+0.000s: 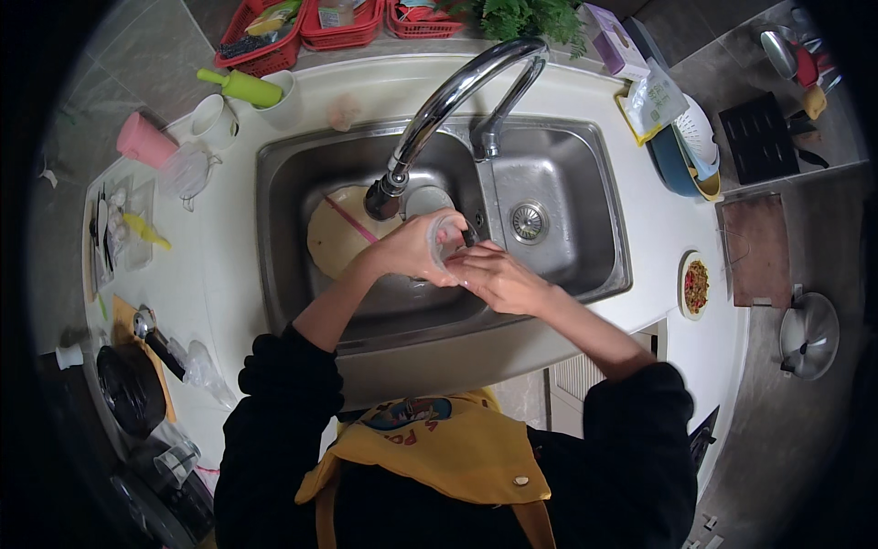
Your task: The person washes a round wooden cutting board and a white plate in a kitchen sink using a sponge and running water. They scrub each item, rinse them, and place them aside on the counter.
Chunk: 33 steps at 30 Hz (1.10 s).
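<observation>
My left hand (pixel 401 248) is wrapped around a clear cup (pixel 439 230) over the left basin of a steel sink (pixel 370 336). My right hand (pixel 504 280) grips the cup's near right side, with its fingers at the rim. A small dark part shows beside the cup; I cannot tell what it is. Beneath my left hand, a round cream-coloured item (pixel 336 240) lies in the basin with a pink strip (pixel 350 218) across it. A white bowl or cup (pixel 429 199) sits behind my hands. The chrome faucet (pixel 439 103) arches above, its dark spout end close to my left hand.
The right basin has a drain strainer (pixel 528 221). Left of the sink stand a white mug (pixel 215 122), a pink cup (pixel 145 141) and a black pot (pixel 130 391). Red baskets (pixel 264 41) line the back. A plate of chopped food (pixel 695 287) sits at right.
</observation>
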### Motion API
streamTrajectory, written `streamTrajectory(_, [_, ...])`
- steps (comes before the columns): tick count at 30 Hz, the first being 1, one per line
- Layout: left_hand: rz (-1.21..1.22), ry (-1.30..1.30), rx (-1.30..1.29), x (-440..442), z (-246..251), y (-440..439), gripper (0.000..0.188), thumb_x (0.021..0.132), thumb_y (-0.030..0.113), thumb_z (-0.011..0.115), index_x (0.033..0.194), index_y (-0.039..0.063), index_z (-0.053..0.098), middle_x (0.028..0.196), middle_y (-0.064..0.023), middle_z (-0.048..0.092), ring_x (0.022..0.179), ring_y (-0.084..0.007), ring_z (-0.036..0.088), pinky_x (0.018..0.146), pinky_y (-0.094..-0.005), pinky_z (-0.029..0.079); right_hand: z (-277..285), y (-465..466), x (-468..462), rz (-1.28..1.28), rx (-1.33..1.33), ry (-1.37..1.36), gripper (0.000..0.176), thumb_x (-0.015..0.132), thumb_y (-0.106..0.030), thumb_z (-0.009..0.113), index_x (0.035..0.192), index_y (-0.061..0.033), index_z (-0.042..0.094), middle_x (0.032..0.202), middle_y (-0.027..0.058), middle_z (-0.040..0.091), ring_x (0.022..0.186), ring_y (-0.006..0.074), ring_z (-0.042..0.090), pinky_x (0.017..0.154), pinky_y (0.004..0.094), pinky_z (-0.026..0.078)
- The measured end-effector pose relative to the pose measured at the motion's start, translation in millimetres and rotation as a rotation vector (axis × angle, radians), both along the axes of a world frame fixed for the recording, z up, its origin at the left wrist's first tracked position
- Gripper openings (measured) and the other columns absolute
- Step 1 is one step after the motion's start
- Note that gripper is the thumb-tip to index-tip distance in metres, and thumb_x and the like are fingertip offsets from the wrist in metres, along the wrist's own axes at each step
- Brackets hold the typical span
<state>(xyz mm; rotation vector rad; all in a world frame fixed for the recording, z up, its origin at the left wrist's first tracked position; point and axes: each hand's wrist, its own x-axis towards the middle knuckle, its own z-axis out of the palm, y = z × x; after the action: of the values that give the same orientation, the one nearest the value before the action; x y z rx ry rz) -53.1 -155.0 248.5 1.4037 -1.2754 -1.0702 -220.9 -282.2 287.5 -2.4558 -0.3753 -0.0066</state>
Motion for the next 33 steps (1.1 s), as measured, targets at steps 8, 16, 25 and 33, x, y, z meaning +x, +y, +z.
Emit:
streamTrajectory(8, [-0.607,0.318,0.046,13.1,-19.2,-6.9,0.052,0.058,0.021,0.076,0.103,0.002,0.056,0.094,-0.0086,0.062,0.092,-0.0153,0.056,0.079,-0.0288,0.045,11.7,-46.3,44.7,0.654,-0.696,-0.479,0.043,0.08,-0.017,0.049,0.123,-0.0158,0.049,0.138,-0.0021,0.039,0.133,0.0163,0.028,0.112,0.0446,0.016])
streamTrajectory(16, [-0.373,0.383,0.126,20.2,14.7,19.3,0.051,0.058,0.02,0.075,0.102,0.001,0.057,0.092,-0.0071,0.063,0.086,-0.0158,0.058,0.076,-0.0278,0.045,4.6,-27.0,40.0,0.443,-0.459,-0.368,0.046,0.074,-0.007,0.057,0.12,-0.0097,0.052,0.133,0.0032,0.046,0.129,0.0182,0.035,0.109,0.0448,0.025])
streamTrajectory(25, [0.076,-0.27,0.111,-1.8,17.9,14.0,0.064,0.052,0.018,0.078,0.108,0.004,0.051,0.094,-0.0127,0.061,0.087,-0.0265,0.06,0.077,-0.0341,0.046,-7.1,1.6,47.0,-0.398,1.058,0.742,0.039,0.076,0.005,0.051,0.114,-0.0026,0.049,0.1,0.0052,0.057,0.09,0.0127,0.058,0.077,0.0252,0.046])
streamTrajectory(33, [-0.007,-0.355,0.069,-1.4,36.5,11.0,0.071,0.048,0.023,0.08,0.109,0.002,0.052,0.096,-0.0144,0.062,0.09,-0.0283,0.061,0.079,-0.0362,0.047,-11.3,10.7,39.6,-0.19,0.991,0.737,0.027,0.077,0.001,0.057,0.104,-0.001,0.058,0.11,0.0094,0.057,0.095,0.0249,0.059,0.088,0.0339,0.043])
